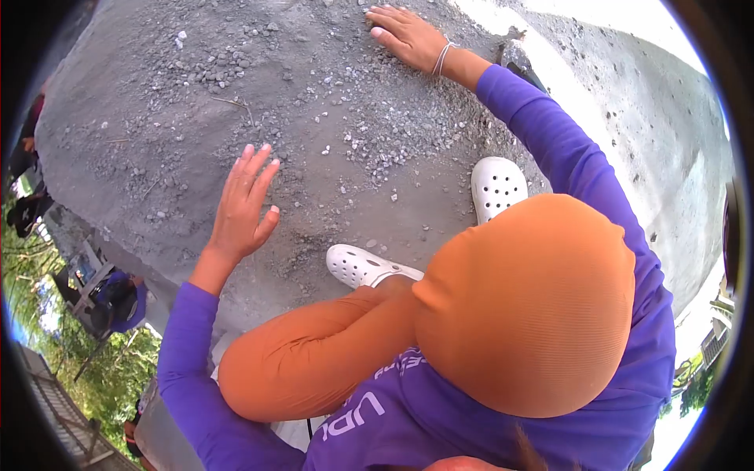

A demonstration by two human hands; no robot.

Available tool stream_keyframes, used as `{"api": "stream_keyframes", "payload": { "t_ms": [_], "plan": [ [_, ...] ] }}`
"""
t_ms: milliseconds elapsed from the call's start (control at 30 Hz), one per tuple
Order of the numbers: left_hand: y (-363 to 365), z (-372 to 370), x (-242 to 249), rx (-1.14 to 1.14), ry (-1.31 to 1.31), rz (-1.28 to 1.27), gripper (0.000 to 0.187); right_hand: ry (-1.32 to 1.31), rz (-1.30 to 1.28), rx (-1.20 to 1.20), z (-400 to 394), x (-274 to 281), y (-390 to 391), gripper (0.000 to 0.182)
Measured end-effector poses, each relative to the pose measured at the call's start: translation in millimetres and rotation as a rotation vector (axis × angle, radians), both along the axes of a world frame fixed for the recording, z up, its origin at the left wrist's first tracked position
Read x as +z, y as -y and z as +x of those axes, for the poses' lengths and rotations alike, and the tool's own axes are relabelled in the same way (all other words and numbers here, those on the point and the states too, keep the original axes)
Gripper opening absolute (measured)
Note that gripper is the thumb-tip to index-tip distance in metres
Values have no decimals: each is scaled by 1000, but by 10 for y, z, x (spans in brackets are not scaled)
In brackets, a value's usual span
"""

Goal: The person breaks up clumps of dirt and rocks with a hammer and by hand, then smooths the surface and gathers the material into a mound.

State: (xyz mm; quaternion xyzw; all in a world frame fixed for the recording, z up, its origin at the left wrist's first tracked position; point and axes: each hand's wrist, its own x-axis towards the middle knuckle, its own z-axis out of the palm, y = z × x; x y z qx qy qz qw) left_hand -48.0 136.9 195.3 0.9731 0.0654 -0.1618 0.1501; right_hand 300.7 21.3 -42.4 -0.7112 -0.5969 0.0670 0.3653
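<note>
My left hand [245,206] hovers over grey, sandy ground, its fingers stretched out and the thumb apart, holding nothing. Farther up in the head view, my right hand [407,35] reaches out palm down, low over the grey gravel and sand [404,129]. Its fingers lie extended, and a thin pale bracelet [444,57] circles the wrist. Loose stones and crumbled bits lie scattered between the two hands. A small dark object [518,59] shows just beyond the right wrist, partly covered by the forearm.
My white clogs [499,187] stand on the sand below the hands; my knees are bent in orange trousers [314,353]. A person in purple [126,302] is at the left edge, near trees. Pale, sunlit ground [652,118] lies at the right.
</note>
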Motion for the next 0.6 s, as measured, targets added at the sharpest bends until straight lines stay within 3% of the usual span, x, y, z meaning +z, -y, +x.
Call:
{"api": "stream_keyframes", "payload": {
  "t_ms": [100,200,300,367,433,533,600],
  "plan": [
    [-120,319,-94,-91,-34,13,59,87,-18,186,-420,82,66,55],
    [-156,575,-291,-117,7,-19,58,-12,-36,343,-853,225,334,55],
    [-113,658,-470,-105,28,-40,56,-195,-228,539,-979,445,654,52],
    [-108,603,-472,-96,21,-56,55,-277,-4,336,-755,701,944,49],
    [-111,496,-485,-85,24,-67,55,-131,-51,165,-455,694,1281,49],
    [-190,228,-581,46,49,-99,53,43,-201,112,-231,454,1740,53],
    [-194,-18,-719,179,85,-151,53,281,-442,118,-234,419,1904,58]
  ]
}}
